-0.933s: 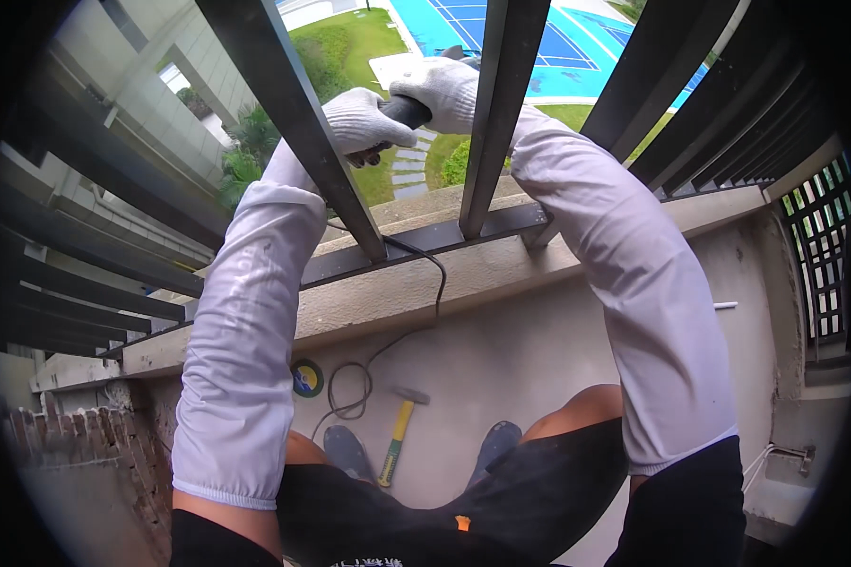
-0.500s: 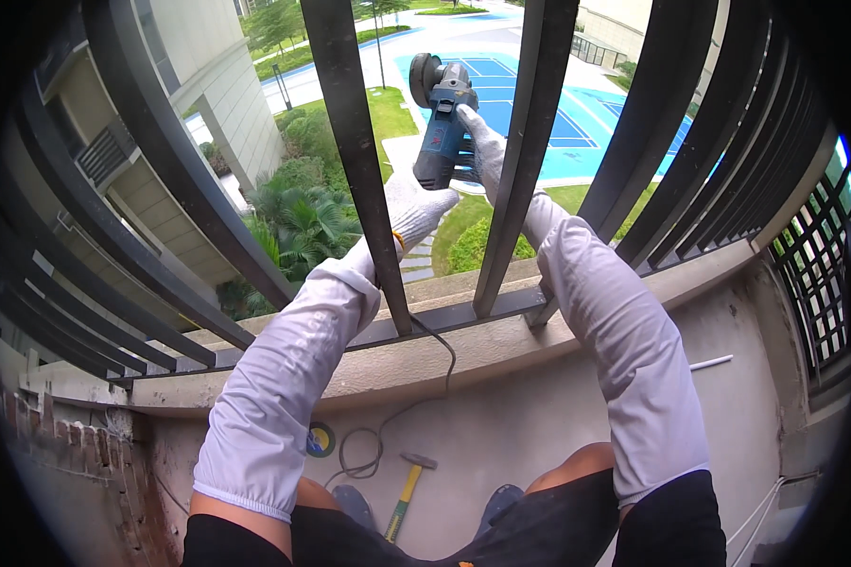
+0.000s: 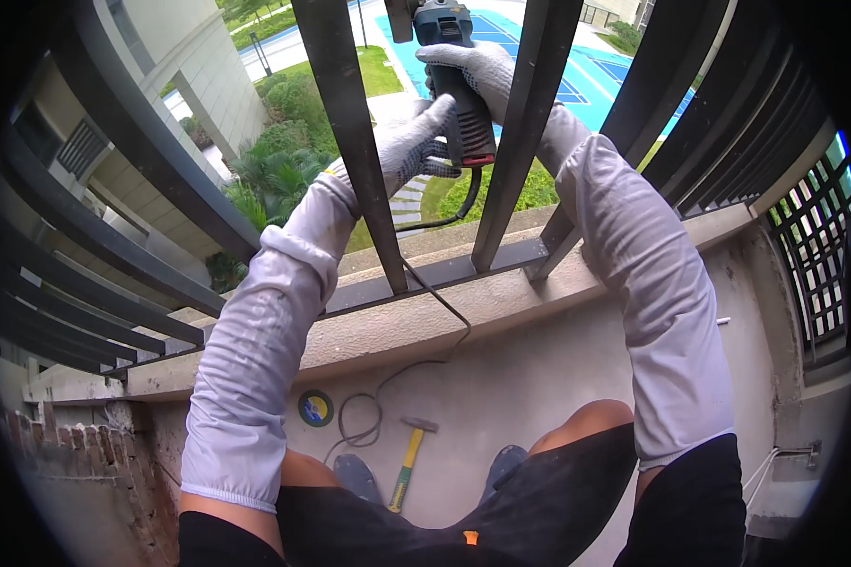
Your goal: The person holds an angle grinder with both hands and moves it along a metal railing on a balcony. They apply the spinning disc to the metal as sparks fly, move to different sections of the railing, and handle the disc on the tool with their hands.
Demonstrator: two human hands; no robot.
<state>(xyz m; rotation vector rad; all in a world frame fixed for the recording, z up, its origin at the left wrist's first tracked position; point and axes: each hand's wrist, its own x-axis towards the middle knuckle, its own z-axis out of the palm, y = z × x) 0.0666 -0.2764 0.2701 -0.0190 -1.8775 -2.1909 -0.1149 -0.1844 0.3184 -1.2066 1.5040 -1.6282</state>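
A blue and dark grey angle grinder [image 3: 471, 128] stands beyond the metal railing, in the gap between two bars. Its head is at the top edge, partly cut off. My right hand [image 3: 477, 71], in a white knit glove, wraps around its body just below the head. Beside the lower end of the body is my gloved left hand [image 3: 402, 146], fingers apart and thumb against or very near the casing; I cannot tell whether it touches. Both arms pass between dark bars [image 3: 355, 142]. A black power cord [image 3: 459, 213] hangs from the grinder's end.
The cord crosses the ledge [image 3: 425, 326] and coils on the balcony floor. Near my feet lie a hammer [image 3: 408, 468] with a yellow-green handle and a round disc [image 3: 316, 408]. A lattice panel [image 3: 813, 246] stands at the right. Far below is a blue court [image 3: 577, 90].
The grinder has turned more upright and sits higher in view, its cord end now showing. My left hand has loosened from its rear end; my right hand now wraps its body.
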